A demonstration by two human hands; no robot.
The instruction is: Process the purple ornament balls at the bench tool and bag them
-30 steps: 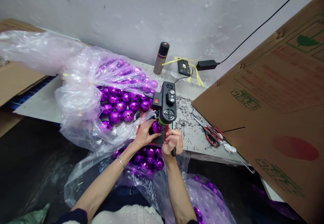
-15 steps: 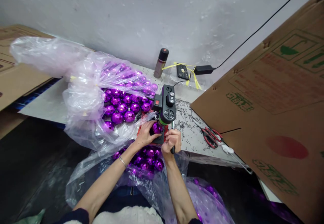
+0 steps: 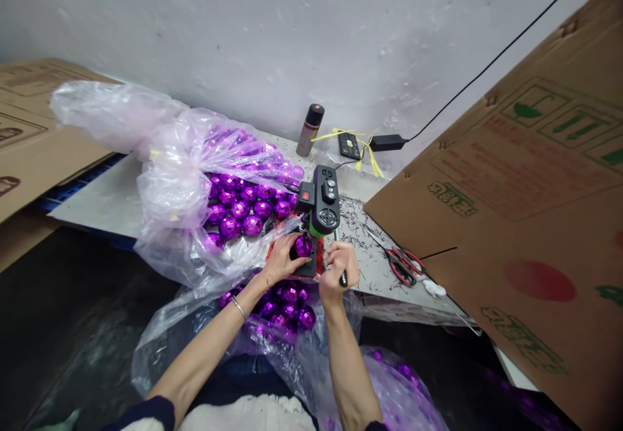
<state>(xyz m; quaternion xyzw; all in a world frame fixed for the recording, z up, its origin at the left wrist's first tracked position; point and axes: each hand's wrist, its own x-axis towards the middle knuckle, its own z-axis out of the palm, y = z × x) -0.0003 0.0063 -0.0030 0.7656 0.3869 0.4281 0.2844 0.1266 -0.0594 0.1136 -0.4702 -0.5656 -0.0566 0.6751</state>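
Observation:
A shiny purple ball (image 3: 304, 246) sits under the head of a black machine (image 3: 325, 198) with a green band. My left hand (image 3: 283, 261) holds that ball from the left, thumb and fingers around it. To the right of the machine, my right hand (image 3: 341, 267) is wrapped round a lever handle (image 3: 343, 279) with a black grip. Beneath the ball is a dark base plate (image 3: 306, 269) on a red surface. An open plastic bag (image 3: 170, 184) full of purple balls lies to the left, and more balls (image 3: 287, 307) lie in plastic below my hands.
Red-handled scissors (image 3: 405, 265) lie on the worktable (image 3: 370, 275) among dark shavings. A spray can (image 3: 310, 130), a remote (image 3: 349, 145) and a black adapter (image 3: 388, 143) are near the wall. Large cardboard boxes stand right (image 3: 516, 210) and left (image 3: 43, 126).
My right hand has moved slightly right with the lever handle, which has swung outward. My left hand stays on the ball. The camera view has shifted a little.

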